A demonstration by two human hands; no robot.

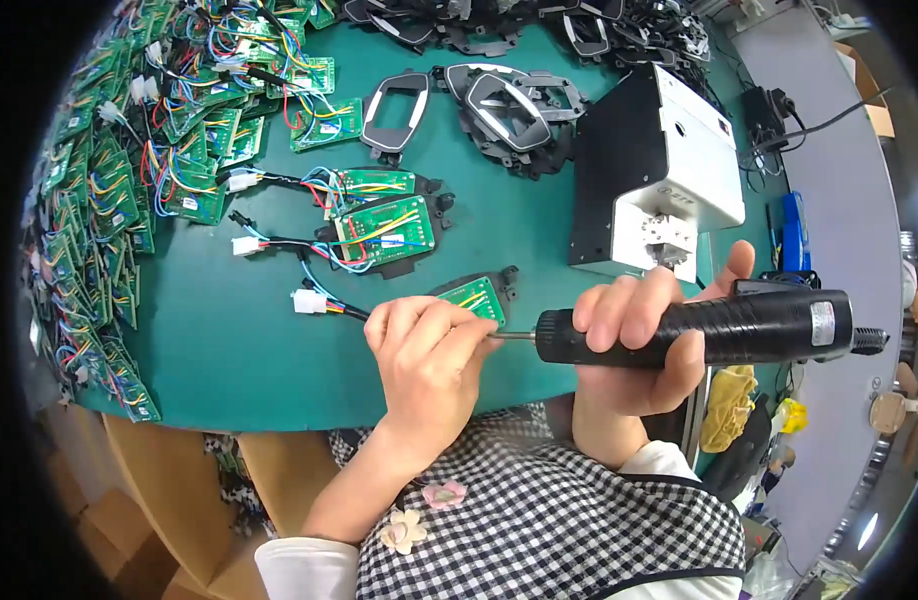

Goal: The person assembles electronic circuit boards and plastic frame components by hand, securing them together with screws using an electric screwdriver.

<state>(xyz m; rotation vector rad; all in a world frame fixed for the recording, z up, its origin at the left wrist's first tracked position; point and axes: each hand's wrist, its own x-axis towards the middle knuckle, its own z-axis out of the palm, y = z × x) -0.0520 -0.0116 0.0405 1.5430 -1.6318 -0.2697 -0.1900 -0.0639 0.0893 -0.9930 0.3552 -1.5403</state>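
Far left: a heap of green circuit boards [109, 190] with coloured wires lay piled along the edge of the green bench [239, 350].

Left of centre: two wired boards [379, 225] seated in black plastic frames lay flat on the bench, each trailing a lead that ended in a white plug [246, 245].

Centre, near edge: a third green board [476, 298] in a black frame lay on the bench, its lead running left to a white connector [307, 301]. The left hand [424, 355] rested over this board's near corner, its fingers curled and pinched together at the tip of the driver bit; whether they gripped a screw could not be told.

Centre rear: empty black frames with grey rims [499, 105] lay stacked in a loose pile.

Right of centre: the right hand [634, 345] was clenched around a black electric screwdriver [719, 328], held level, its bit [516, 336] pointing left and meeting the left fingertips just above the board.

Behind it: a black-and-white box-shaped machine [659, 165] stood on the bench.

Far right: a blue object [794, 235] and a yellow cloth [729, 405] lay beside the bench edge.
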